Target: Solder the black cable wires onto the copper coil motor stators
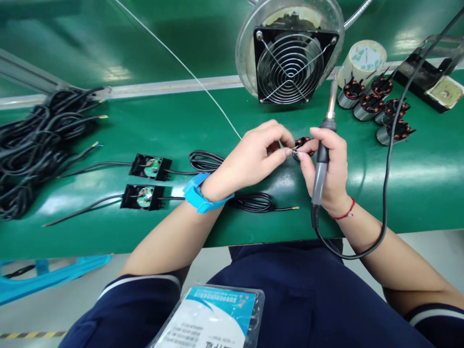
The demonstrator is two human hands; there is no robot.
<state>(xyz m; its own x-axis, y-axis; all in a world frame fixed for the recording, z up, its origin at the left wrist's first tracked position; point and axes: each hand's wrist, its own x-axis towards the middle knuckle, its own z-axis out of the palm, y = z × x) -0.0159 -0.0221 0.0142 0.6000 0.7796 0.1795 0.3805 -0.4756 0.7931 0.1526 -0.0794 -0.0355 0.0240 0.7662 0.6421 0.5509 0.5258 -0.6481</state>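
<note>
My right hand (329, 169) is closed round a soldering iron (322, 164), whose tip points up and away from me. Its thumb and forefinger also reach in towards a small copper-wound motor stator (303, 141) on the bench. My left hand (263, 150), a blue strap at its wrist, pinches a thin wire (294, 149) right beside that stator. Fingers of both hands hide most of the stator. Under and beside my left forearm lie coiled black cables (253, 202), leading from two small black housings (143, 197) with green circuit boards inside.
A fan with a wire guard (290, 67) stands behind my hands. At right are several more stators (368, 106), a tape roll (362, 60) and a soldering-iron stand (420, 72). A heap of black cables (36, 145) lies left. The iron's cord (389, 159) loops over my right forearm.
</note>
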